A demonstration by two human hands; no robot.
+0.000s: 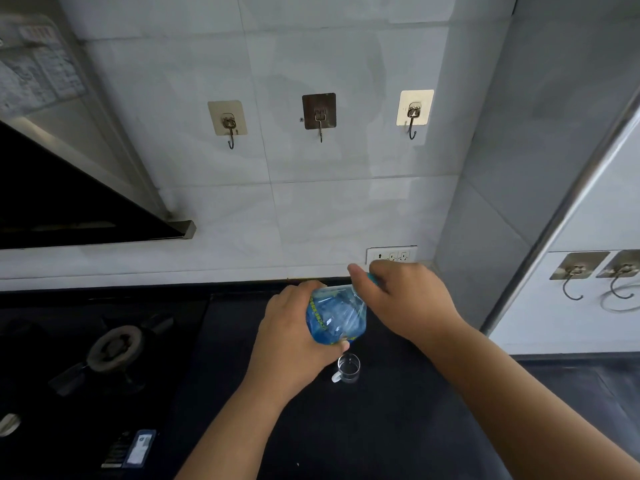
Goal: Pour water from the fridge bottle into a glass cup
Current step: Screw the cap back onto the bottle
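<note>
Hands held a clear plastic water bottle with a blue label (335, 315) above a dark kitchen counter (398, 427), the left hand (294, 337) wrapped around its body to steady it, fingers curled against the label. The right hand (398, 299) closed over its top end, fingers clamped there, probably on the cap. A small clear glass cup with a white handle (348, 368) stood on the counter just below the bottle, ready to receive water.

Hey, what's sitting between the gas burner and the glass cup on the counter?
In the head view, only the left hand and forearm, gripping the water bottle, cross between the burner and the cup; otherwise just dark countertop.
</note>
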